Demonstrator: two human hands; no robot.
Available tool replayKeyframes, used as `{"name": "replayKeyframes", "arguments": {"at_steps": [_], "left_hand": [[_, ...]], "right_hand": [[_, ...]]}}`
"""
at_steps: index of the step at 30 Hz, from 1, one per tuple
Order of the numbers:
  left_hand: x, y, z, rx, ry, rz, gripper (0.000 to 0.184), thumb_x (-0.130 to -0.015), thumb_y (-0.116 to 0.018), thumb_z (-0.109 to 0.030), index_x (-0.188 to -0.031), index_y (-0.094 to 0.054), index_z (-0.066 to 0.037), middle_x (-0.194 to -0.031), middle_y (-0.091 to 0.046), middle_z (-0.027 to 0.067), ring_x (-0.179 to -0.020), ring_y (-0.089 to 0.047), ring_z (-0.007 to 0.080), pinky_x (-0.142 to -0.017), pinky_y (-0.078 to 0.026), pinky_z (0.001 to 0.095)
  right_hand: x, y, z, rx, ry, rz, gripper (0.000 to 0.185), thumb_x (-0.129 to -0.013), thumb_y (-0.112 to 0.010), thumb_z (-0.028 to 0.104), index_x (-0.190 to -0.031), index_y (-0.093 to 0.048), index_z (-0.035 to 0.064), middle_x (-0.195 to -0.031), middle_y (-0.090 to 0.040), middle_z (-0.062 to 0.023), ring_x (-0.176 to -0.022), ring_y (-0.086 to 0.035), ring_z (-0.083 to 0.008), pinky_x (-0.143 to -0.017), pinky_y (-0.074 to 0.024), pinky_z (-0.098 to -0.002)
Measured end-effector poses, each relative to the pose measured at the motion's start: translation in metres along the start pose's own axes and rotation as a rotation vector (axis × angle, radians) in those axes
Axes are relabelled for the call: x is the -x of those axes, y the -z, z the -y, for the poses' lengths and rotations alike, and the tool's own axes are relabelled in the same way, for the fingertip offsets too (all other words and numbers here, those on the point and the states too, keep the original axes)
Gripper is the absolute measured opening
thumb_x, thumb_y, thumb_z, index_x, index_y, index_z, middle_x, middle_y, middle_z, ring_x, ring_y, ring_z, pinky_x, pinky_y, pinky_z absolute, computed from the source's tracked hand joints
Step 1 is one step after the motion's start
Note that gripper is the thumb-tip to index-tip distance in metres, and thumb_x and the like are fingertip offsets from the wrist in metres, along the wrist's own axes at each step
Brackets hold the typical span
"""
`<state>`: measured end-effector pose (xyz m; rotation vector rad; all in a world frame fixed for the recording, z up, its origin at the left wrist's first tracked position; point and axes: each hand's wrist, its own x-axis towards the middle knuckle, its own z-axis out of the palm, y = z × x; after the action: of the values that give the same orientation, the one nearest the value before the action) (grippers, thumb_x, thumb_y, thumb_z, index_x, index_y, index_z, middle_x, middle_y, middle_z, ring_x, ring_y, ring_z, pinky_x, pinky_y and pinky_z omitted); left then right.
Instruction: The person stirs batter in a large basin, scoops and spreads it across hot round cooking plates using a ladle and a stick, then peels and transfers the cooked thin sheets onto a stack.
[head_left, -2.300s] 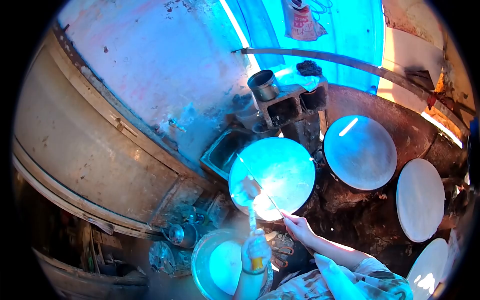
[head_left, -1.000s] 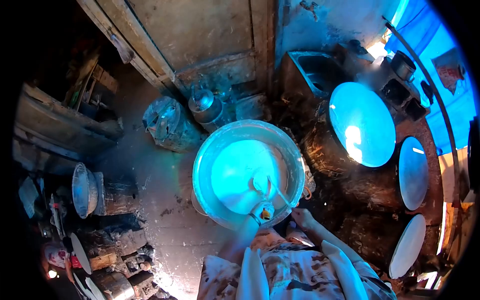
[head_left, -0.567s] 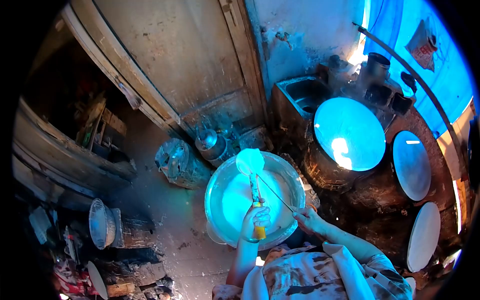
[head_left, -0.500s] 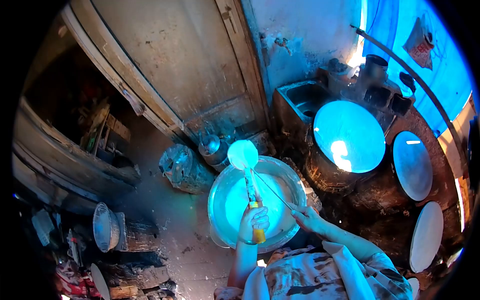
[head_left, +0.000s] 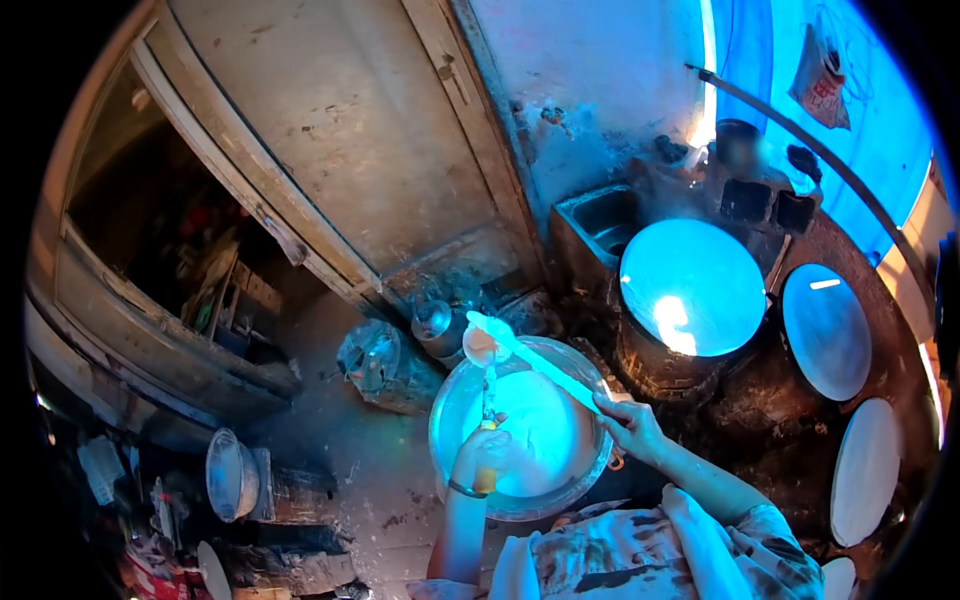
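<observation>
My left hand (head_left: 482,452) is closed round the yellow handle of a ladle (head_left: 489,392), upright over the basin. The ladle's bowl is at the basin's far rim. In my right hand (head_left: 632,428) is a long, flat, pale spatula (head_left: 552,371), gripped by its near end. Its far end lies across the top of the ladle's bowl; whether they touch I cannot tell. Below both hands stands a wide metal basin (head_left: 440,440), holding pale, thick-looking liquid (head_left: 540,420) that looks blue in this light.
A large round griddle (head_left: 690,285) on a sooty stove is to the right, with round lids or discs (head_left: 827,330) beyond it. Behind the basin stand a kettle (head_left: 433,318) and a stuffed sack (head_left: 385,365). A metal bowl (head_left: 230,475) is at left, near a sliding door (head_left: 330,130).
The spatula has turned from edge-on to flat and moved up across the ladle's bowl. My right hand has risen slightly to the right; the ladle's bowl has tipped and lowered. The view has shifted.
</observation>
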<state>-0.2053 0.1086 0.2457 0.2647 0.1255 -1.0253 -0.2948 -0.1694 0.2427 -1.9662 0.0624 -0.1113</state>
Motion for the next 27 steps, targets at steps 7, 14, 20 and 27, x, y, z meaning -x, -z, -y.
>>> {"name": "replayKeyframes", "arguments": {"at_steps": [7,14,20,27], "left_hand": [[0.038,-0.048,0.016,-0.118,-0.040,0.015,0.037,-0.087,-0.045,-0.005,-0.122,-0.038,-0.015,-0.054,-0.034,-0.0043,-0.037,-0.032,0.0017,-0.033,-0.028,0.0160],[0.000,-0.029,0.020,0.346,0.179,-0.033,0.030,-0.087,-0.039,-0.002,-0.116,-0.045,-0.004,-0.053,-0.034,-0.0028,-0.037,-0.034,0.0032,-0.034,-0.033,0.0166],[-0.080,-0.095,0.025,0.440,0.406,0.120,0.026,-0.089,-0.036,-0.002,-0.112,-0.045,0.005,-0.053,-0.034,-0.0023,-0.038,-0.035,0.0029,-0.036,-0.036,0.0169],[-0.205,-0.170,0.096,-0.257,0.841,0.092,0.018,-0.090,-0.040,-0.007,-0.107,-0.045,-0.009,-0.057,-0.034,-0.0031,-0.040,-0.034,0.0010,-0.037,-0.030,0.0150]], "right_hand": [[-0.003,0.002,-0.017,-0.087,0.206,-0.165,0.035,-0.080,-0.061,0.011,-0.115,-0.056,0.0090,-0.098,-0.064,-0.0146,-0.081,-0.064,-0.0175,-0.072,-0.0496,-0.0277],[0.023,-0.005,-0.029,0.386,0.142,-0.186,0.034,-0.080,-0.060,0.023,-0.114,-0.056,0.0223,-0.075,-0.060,-0.0125,-0.062,-0.059,-0.0302,-0.052,-0.0459,-0.0385],[0.128,0.024,-0.095,0.452,-0.049,-0.419,0.037,-0.075,-0.066,0.013,-0.110,-0.060,0.0194,-0.066,-0.054,-0.0096,-0.057,-0.056,-0.0250,-0.049,-0.0451,-0.0340],[0.150,0.114,-0.075,0.345,-0.043,-0.991,0.034,-0.073,-0.067,0.004,-0.107,-0.061,0.0096,-0.063,-0.050,-0.0088,-0.054,-0.050,-0.0194,-0.049,-0.0406,-0.0306]]}}
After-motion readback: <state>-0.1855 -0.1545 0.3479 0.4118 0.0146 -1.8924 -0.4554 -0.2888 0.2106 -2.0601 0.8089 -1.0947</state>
